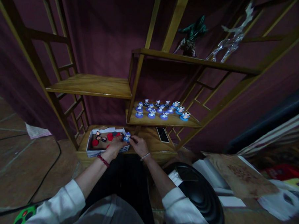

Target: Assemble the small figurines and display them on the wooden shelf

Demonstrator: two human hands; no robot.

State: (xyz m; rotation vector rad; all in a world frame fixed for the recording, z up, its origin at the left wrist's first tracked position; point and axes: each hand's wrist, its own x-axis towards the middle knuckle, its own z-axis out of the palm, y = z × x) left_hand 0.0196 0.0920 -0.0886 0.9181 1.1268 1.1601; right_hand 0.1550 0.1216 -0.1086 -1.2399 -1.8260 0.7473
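Note:
A small blue-haired figurine (127,136) is held upright between my two hands, near the right end of an open box. My left hand (115,148) reaches over the box's front edge, its fingers closed on the figurine's left side. From the right, my right hand (139,146) pinches the same figurine with thumb and fingers. The white-edged cardboard box (89,149) sits on the low wooden shelf. Inside it lie several dark-haired figurines (98,135) and red round pieces (95,142). Part of its contents is hidden behind my left hand.
On the raised shelf (150,122) stand rows of purple, black and blue-based figurines (151,113). A phone (162,134) lies right of my hands. Higher up are a green sculpture (194,32) and a clear deer figure (232,40). A black round stool (205,202) stands at lower right.

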